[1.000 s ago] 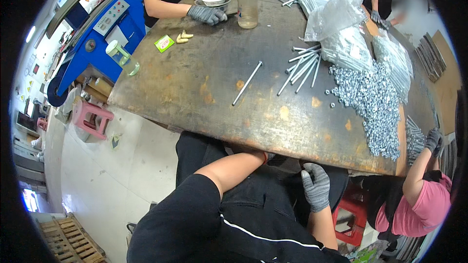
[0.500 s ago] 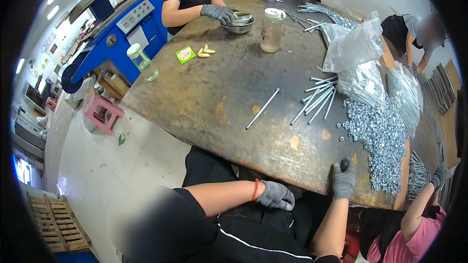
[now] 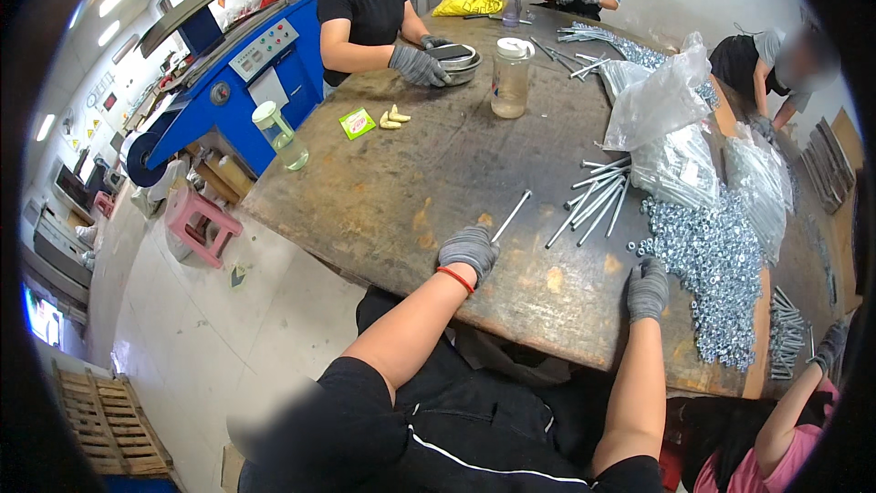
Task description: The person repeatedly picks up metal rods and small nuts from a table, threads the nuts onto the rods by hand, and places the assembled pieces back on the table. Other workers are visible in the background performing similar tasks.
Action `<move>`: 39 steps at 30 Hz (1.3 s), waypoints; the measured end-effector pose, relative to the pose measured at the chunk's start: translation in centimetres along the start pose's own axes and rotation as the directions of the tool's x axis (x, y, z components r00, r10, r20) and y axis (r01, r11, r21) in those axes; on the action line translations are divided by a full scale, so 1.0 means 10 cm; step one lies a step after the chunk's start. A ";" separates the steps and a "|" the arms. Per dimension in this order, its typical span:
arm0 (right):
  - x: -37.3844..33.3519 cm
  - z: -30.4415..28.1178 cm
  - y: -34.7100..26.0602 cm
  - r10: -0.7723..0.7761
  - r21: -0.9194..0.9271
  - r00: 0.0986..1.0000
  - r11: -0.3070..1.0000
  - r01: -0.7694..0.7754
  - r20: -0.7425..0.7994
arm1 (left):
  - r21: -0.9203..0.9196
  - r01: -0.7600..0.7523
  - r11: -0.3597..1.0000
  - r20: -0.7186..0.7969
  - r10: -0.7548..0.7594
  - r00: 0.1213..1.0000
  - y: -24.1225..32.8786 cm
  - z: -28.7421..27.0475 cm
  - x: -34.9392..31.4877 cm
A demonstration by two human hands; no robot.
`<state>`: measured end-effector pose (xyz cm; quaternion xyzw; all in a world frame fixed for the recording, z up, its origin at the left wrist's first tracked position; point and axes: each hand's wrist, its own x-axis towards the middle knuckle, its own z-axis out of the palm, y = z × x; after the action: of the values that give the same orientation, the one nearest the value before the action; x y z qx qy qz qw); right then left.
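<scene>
My left hand [image 3: 470, 251], in a grey glove with a red band at the wrist, lies over the near end of a single long silver bolt [image 3: 514, 214]. Its fingers are closed round that end, and the far end sticks out on the table. At the left edge of a large heap of silver nuts [image 3: 707, 265] is my right hand [image 3: 647, 290], also gloved in grey. Its fingers are drawn together, and anything at their tips is hidden. Several long bolts [image 3: 598, 201] lie in a loose bunch beyond the right hand.
Plastic bags of bolts [image 3: 675, 160] lie behind the nuts. A lidded bottle [image 3: 511, 82], a green packet [image 3: 357, 123] and a second bottle [image 3: 281, 137] stand or lie farther off. A co-worker across the table holds metal bowls [image 3: 461, 64]; other people work around the worn table [image 3: 392, 192].
My left hand has moved from my lap onto the table and over the bolt. My right hand has shifted forward beside the nuts. The co-worker has both hands at the bowls.
</scene>
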<state>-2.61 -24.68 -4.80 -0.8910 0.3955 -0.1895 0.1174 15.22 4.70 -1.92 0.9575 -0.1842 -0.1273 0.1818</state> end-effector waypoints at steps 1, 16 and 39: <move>-0.02 -0.07 0.03 -0.041 -0.034 0.999 0.999 0.041 0.014 | -0.023 -0.002 1.000 0.064 0.003 0.998 0.03 -0.06 -0.05; -1.06 -0.37 -0.06 0.083 0.388 0.995 0.920 -0.056 -0.053 | -0.246 -0.091 0.965 -0.104 0.067 0.992 -0.48 -0.04 -1.06; -2.10 -1.22 -0.68 -0.440 0.878 0.888 0.468 0.100 0.133 | -0.822 -0.243 0.515 0.195 0.656 0.729 0.35 -0.09 -2.02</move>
<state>-16.23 -5.19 3.51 -0.7864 0.0753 -0.2171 0.5734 -3.75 9.99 3.81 0.6417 -0.4047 -0.3727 0.5344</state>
